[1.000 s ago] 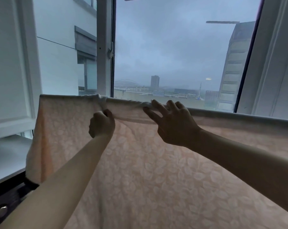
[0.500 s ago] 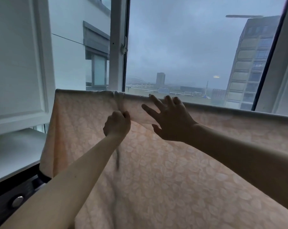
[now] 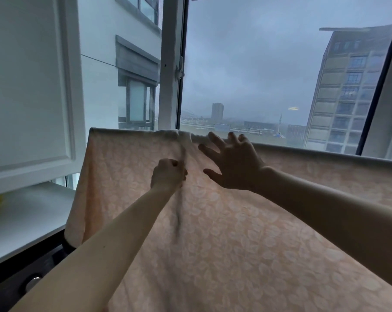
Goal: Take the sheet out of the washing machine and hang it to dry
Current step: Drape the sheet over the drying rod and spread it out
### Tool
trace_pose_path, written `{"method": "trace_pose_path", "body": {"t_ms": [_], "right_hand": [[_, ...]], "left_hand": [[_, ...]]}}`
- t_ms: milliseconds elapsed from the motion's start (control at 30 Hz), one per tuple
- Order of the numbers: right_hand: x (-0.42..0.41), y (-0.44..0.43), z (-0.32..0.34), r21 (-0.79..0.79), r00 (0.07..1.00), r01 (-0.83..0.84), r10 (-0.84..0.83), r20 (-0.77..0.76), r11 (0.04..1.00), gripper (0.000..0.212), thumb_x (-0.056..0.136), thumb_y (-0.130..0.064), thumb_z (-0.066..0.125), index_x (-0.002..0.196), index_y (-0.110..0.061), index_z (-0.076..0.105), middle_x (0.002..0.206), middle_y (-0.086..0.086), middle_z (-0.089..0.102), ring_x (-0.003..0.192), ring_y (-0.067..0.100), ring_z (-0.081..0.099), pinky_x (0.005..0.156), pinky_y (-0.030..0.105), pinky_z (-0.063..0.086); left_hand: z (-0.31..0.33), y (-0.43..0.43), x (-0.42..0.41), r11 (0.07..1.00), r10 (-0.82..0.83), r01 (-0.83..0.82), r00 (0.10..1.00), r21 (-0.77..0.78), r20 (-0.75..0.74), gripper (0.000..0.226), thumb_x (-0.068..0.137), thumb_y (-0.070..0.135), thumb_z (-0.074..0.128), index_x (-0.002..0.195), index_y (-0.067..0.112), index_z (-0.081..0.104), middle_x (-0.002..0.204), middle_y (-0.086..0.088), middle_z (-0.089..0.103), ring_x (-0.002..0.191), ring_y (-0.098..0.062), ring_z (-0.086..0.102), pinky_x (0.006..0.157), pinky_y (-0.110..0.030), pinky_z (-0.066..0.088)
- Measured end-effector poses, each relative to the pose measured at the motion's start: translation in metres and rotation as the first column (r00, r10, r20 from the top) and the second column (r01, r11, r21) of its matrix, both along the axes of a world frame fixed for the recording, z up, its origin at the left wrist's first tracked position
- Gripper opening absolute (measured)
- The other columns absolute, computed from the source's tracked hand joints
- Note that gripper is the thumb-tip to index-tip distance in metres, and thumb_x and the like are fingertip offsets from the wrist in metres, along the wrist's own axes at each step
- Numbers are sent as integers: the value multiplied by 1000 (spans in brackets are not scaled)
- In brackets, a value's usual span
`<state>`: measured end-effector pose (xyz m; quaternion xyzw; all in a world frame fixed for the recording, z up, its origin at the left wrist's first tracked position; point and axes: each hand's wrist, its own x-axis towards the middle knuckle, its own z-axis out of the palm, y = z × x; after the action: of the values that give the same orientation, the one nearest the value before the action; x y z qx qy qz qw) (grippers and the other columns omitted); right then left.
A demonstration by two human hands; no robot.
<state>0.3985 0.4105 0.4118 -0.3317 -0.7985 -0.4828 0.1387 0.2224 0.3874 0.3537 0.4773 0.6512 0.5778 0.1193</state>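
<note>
Peach leaf-print sheet (image 3: 246, 244) is hanging draped along the window, the left hand (image 3: 168, 174) pinching a fold in curled fingers and the right hand (image 3: 235, 167) spreading its fingers at the top edge, gripping nothing. Tugging that fold hard is probably risking dragging the cloth down. Its left edge is hanging beside the white ledge (image 3: 28, 212), and open room is lying rightward.

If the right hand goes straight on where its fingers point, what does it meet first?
Probably the sheet: the right hand is open and its fingers point up and left at the bunched top edge. Depth is unclear, so they may already touch it.
</note>
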Motion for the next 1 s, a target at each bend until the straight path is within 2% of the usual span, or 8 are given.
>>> {"method": "trace_pose_path", "body": {"t_ms": [133, 300, 433, 633, 700, 767, 900, 1000], "right_hand": [[0, 1, -4, 29, 1000, 8, -8, 2, 1000, 65, 85, -63, 40, 137, -26, 46, 145, 13, 42, 102, 43, 55, 78, 42, 44], [-1, -1, -5, 24, 1000, 6, -5, -22, 1000, 63, 84, -63, 43, 136, -27, 48, 144, 12, 44, 100, 43, 55, 79, 43, 45], [-2, 2, -5, 5, 1000, 13, -13, -20, 1000, 66, 86, -64, 37, 142, -28, 40, 148, 12, 39, 104, 43, 53, 82, 45, 44], [-1, 6, -4, 18, 999, -33, 33, -39, 999, 69, 88, -66, 34, 148, -32, 27, 148, 13, 38, 101, 42, 54, 79, 44, 44], [-4, 7, -5, 38, 996, -63, 65, -55, 997, 71, 88, -66, 34, 148, -30, 27, 145, 13, 43, 97, 41, 55, 76, 43, 44], [-8, 7, -6, 45, 994, -76, 79, -69, 996, 72, 88, -68, 31, 149, -30, 27, 144, 12, 44, 96, 40, 56, 74, 42, 44], [-20, 12, -6, 40, 994, -74, 77, -72, 996, 71, 87, -68, 31, 148, -33, 27, 145, 11, 44, 97, 40, 56, 74, 41, 44], [-33, 16, -6, 34, 995, -88, 90, -44, 996, 68, 88, -67, 31, 148, -35, 26, 146, 11, 43, 100, 41, 57, 75, 41, 45]], "left_hand": [[24, 8, -31, 993, 82, -90, 991, 80, 103, 41, 98, 43, 43, 77, 13, 63, 74, -4, 69, 62, -21, 68, 75, -44, 59], [59, 22, -49, 978, 205, -206, 977, 22, 61, 60, 89, 66, 42, 88, 11, 64, 71, -5, 69, 62, -23, 70, 76, -40, 59], [64, 37, -63, 978, 209, -209, 974, -8, 91, 48, 95, 48, 49, 104, 4, 65, 82, -9, 70, 61, -23, 69, 74, -39, 60], [68, 45, -66, 949, 314, -310, 944, 61, -97, 34, 100, 27, 41, 91, 1, 61, 91, -12, 68, 78, -24, 65, 72, -37, 55], [67, 35, -69, 881, 472, -451, 858, 145, -203, 34, 101, 29, 39, 92, 1, 56, 89, -9, 61, 79, -20, 53, 68, -34, 42], [54, 26, -78, 819, 573, -540, 788, 195, -226, 38, 101, 32, 38, 96, 1, 58, 91, -15, 62, 78, -25, 55, 66, -34, 39], [7, 27, -93, 862, 508, -493, 830, 121, -230, 40, 99, 31, 38, 71, 8, 55, 65, -9, 56, 57, -23, 56, 59, -27, 41], [-5, 23, -95, 868, 497, -480, 835, 127, -236, 44, 99, 32, 39, 61, 12, 49, 56, -2, 51, 54, -22, 57, 57, -25, 42]]}}
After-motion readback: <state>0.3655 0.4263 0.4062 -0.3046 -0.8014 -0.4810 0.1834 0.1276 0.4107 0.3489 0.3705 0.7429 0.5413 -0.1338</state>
